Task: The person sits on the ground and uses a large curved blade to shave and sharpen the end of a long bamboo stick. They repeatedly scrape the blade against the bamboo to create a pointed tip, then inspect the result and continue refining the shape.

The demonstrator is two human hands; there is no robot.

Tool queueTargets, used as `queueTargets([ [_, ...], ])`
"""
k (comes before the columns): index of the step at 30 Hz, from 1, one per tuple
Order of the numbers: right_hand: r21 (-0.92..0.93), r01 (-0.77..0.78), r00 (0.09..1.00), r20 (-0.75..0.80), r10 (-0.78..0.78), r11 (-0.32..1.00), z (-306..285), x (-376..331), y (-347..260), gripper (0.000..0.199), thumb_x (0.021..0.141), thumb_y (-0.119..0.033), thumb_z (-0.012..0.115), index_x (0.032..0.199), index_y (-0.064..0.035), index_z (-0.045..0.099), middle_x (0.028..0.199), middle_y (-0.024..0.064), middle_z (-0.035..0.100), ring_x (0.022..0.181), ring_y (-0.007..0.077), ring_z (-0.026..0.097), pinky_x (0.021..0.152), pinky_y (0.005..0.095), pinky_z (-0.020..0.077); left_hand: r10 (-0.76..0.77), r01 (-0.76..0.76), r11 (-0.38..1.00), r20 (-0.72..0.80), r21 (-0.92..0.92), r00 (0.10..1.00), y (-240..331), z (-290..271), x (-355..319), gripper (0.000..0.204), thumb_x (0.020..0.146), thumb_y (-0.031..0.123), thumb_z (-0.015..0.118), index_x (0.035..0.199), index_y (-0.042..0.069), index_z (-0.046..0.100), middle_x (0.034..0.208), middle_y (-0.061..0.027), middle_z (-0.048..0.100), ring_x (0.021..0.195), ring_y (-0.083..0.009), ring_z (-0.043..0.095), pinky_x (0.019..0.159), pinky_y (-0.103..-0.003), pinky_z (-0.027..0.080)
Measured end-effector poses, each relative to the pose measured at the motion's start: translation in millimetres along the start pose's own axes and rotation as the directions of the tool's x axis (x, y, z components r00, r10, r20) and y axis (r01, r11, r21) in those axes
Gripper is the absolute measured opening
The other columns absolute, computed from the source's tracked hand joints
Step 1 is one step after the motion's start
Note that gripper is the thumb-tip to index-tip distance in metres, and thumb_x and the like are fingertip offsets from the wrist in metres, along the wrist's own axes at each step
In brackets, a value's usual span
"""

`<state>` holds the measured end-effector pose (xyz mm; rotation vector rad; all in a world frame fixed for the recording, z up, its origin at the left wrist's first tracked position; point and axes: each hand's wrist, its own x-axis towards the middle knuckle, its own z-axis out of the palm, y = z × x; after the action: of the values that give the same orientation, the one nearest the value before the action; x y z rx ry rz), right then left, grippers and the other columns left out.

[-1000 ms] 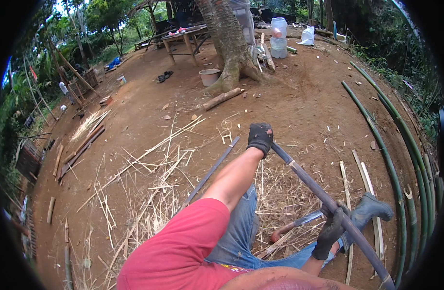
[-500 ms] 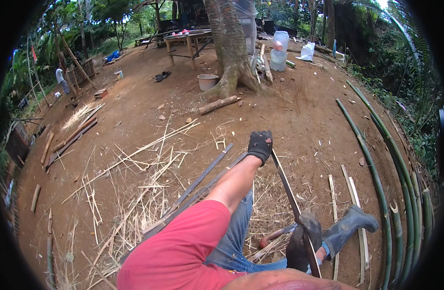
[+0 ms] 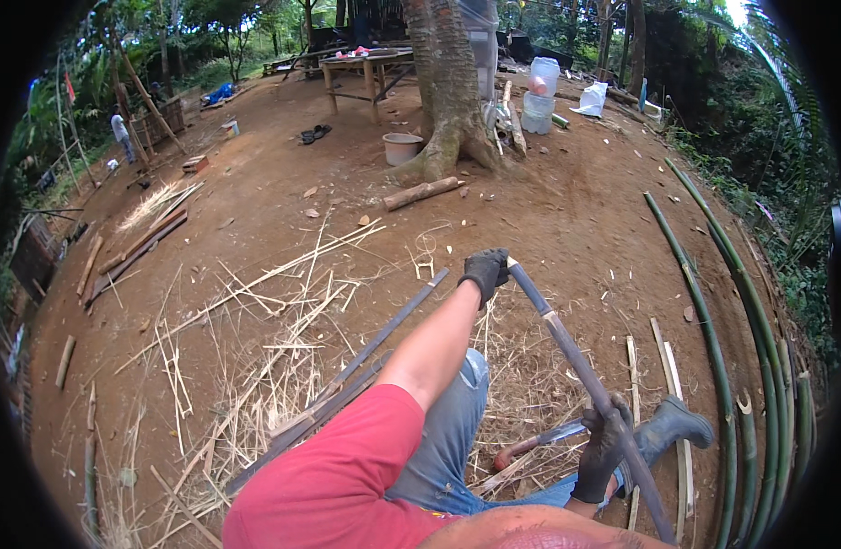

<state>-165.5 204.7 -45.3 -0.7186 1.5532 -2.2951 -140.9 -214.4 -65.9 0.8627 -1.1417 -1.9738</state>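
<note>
A long dark split bamboo slat point(image 3: 576, 361), with a pale node ring, runs from the middle of the view down to the lower right. My left hand point(image 3: 485, 273), in a black glove, is closed round its far end. Lower down, my right hand point(image 3: 603, 446), also in a dark glove, wraps its fingers about the slat near my boot. Beside the right hand, on the ground by my leg, lies a machete point(image 3: 519, 450) with a red-brown curved handle; part of its blade is hidden behind the hand.
Long dark slats point(image 3: 384, 352) lie left of my knee among pale bamboo shavings point(image 3: 283, 366). Green bamboo poles point(image 3: 704, 320) and pale strips point(image 3: 672, 393) lie on the right. Ahead are a tree trunk point(image 3: 443, 82), a short log point(image 3: 423, 193) and a pot point(image 3: 402, 148). Far left stands another person point(image 3: 121, 137).
The slat has turned from its narrow edge to its broad dark outer face, and its lower end has swung right. My right hand has shifted slightly rightward and rolled with it.
</note>
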Motion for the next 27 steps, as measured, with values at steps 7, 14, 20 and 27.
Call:
queueTargets([
  [7,0.421,-0.209,0.964,-0.061,0.258,0.883,-55.1,-1.4,56.3,0.036,0.102,-0.030,0.054,0.130,-0.0076,0.055,0.104,0.0089,0.066,0.082,0.0160,0.064,0.071,0.0281,0.0523,0.024,-0.053,0.984,0.164,0.170,0.986,0.9,10.5,-5.3,0.021,0.090,0.023,0.073,0.107,0.011,0.068,0.091,-0.0024,0.070,0.077,-0.0145,0.068,0.070,-0.030,0.057],
  [14,0.593,-0.294,0.910,-0.067,0.410,0.750,-90.5,-14.8,112.7,0.038,0.101,-0.036,0.052,0.130,-0.0123,0.058,0.108,0.0063,0.070,0.089,0.0197,0.067,0.077,0.0343,0.0535,0.026,-0.089,0.977,0.304,0.195,0.952,6.6,26.9,-19.6,0.025,0.092,0.020,0.070,0.115,0.009,0.067,0.094,-0.0014,0.070,0.082,-0.0121,0.067,0.075,-0.028,0.056],
  [20,0.650,-0.319,0.904,-0.010,0.427,0.690,-110.9,-18.3,135.1,0.038,0.102,-0.039,0.048,0.123,-0.0117,0.062,0.108,0.0085,0.072,0.093,0.0248,0.068,0.082,0.0403,0.0544,0.048,-0.106,0.992,0.545,0.075,0.837,8.0,30.4,-22.9,0.036,0.096,0.026,0.066,0.128,0.010,0.063,0.109,-0.0021,0.065,0.094,-0.0123,0.065,0.086,-0.032,0.056],
  [27,0.665,-0.286,0.908,-0.041,0.417,0.690,-108.5,-15.9,127.3,0.038,0.101,-0.040,0.051,0.124,-0.0113,0.061,0.105,0.0077,0.072,0.090,0.0230,0.068,0.076,0.0369,0.0559,-0.047,-0.006,0.996,0.593,0.086,0.804,11.5,46.7,-46.3,0.034,0.096,0.031,0.066,0.123,0.010,0.066,0.106,-0.0019,0.064,0.091,-0.0138,0.065,0.083,-0.033,0.056],
])
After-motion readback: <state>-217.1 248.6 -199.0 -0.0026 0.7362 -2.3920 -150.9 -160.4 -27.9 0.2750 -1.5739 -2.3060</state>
